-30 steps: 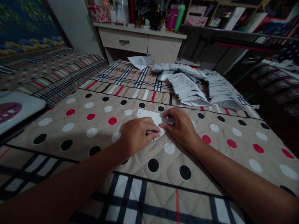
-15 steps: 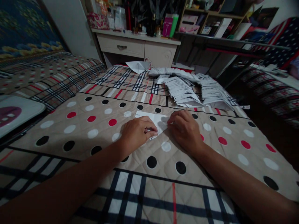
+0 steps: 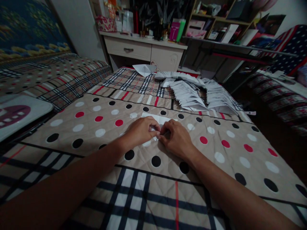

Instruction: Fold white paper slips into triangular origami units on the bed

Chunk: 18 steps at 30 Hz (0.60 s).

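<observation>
A small folded piece of white paper [image 3: 160,119] lies on the quilted bedspread [image 3: 153,188], partly covered by my hands. My left hand [image 3: 141,129] pinches its near corner between thumb and fingers. Close against it, my right hand [image 3: 176,137] is closed too, thumb and fingertips meeting at the same corner of the paper. The two sets of fingertips almost touch. The paper's near point shows just below them; the rest of that corner is hidden by the fingers.
Rows of folded white papers [image 3: 188,95] stand farther back on the bed, with a larger folded sheet [image 3: 144,69] to their left. A white folding table [image 3: 24,111] is at the left edge. Behind the bed stands a white dresser [image 3: 141,48] crowded with bottles and boxes.
My right hand has moved left and nearer, from the paper's right end to the near corner beside my left hand. My left hand still holds the paper. The view has shifted slightly.
</observation>
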{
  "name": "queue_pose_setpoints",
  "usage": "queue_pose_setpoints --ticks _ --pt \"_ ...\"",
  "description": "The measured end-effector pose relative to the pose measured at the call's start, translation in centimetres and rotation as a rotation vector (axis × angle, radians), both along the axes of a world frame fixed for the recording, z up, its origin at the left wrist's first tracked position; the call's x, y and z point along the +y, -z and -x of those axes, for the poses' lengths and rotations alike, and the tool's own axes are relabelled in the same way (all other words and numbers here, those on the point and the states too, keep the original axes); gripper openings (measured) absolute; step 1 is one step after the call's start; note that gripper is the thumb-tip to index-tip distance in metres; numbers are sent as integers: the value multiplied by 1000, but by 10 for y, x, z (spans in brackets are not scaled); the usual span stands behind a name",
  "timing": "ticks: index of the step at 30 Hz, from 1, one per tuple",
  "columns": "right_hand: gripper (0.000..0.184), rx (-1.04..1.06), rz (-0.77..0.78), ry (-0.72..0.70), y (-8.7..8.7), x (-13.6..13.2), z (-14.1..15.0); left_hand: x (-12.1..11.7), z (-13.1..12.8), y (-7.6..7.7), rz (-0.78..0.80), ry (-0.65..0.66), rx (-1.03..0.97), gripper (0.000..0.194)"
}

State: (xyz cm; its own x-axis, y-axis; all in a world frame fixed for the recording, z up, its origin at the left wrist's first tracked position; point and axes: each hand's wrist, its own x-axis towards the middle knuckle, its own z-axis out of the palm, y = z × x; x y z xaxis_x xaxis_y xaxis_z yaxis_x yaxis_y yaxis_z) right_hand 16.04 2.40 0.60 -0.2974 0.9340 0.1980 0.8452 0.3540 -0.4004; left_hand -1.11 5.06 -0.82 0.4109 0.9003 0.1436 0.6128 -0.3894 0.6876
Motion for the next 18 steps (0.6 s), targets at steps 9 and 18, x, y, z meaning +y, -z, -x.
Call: queue_pose_setpoints --ticks 9,18 --pt "35 -36 -50 -16 3 -2 4 -4 -2 2 -53 -29 6 4" --pt "31 176 33 10 9 6 -7 1 5 -5 -355 -109 237 56"
